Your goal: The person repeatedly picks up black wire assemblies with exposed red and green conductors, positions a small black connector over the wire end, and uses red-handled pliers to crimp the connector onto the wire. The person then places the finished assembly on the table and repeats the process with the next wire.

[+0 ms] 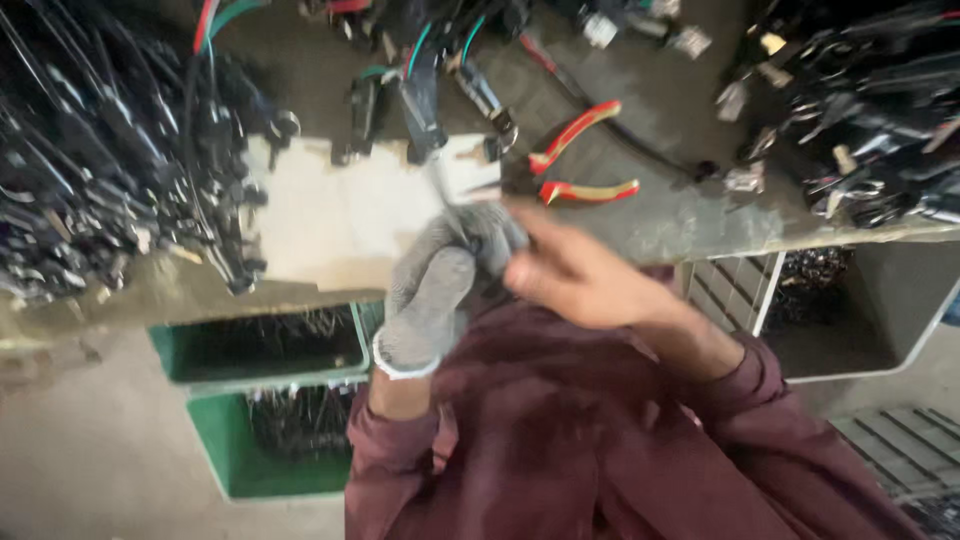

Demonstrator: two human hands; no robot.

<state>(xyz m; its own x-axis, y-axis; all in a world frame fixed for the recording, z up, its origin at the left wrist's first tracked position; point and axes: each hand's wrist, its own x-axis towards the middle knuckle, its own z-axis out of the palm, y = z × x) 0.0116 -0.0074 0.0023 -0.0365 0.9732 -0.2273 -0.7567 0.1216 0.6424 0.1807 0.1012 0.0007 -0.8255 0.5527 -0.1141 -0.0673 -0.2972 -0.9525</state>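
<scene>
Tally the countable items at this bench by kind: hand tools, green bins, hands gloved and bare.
Pliers with red-and-yellow handles: 1
Green bins under the bench: 2
Gloved hand, the left hand: 1
Bare hand, the right hand: 1
Total: 5
The black wire piles are too tangled to count.

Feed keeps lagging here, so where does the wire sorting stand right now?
Done: dark pieces fill the green bins below the bench. In hand: the gloved left hand and bare right hand meet at a small part, too blurred to identify. Left: tangled harness piles and red-handled pliers lie on the bench.
</scene>
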